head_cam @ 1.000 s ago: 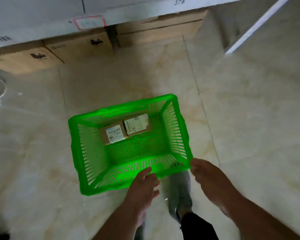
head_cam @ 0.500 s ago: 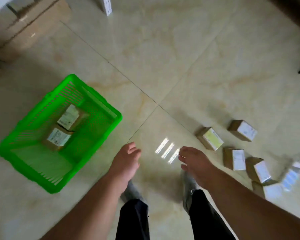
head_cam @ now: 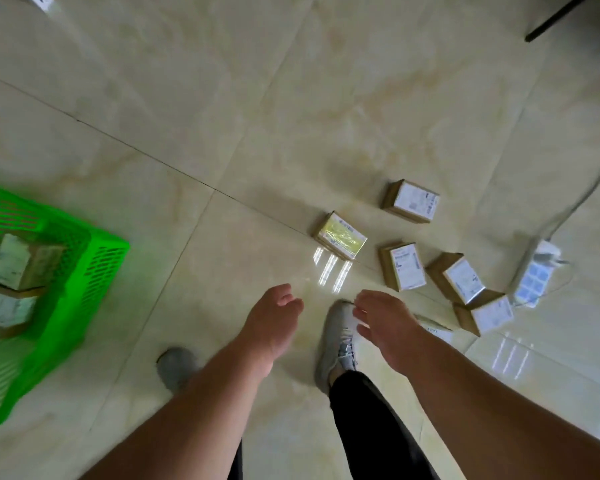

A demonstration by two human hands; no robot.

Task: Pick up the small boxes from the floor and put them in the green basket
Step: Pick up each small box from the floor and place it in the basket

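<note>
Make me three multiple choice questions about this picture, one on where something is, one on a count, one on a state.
1. Where is the green plastic basket?
A. left edge
B. top right
C. centre

2. How many small cardboard boxes lie in it?
A. none
B. two
C. five

3. What do the hands hold?
A. a box each
B. the basket
C. nothing

1 A: it sits at the frame's left edge.
2 B: two labelled boxes show inside.
3 C: the left hand and right hand hang open above the tiled floor.
</note>
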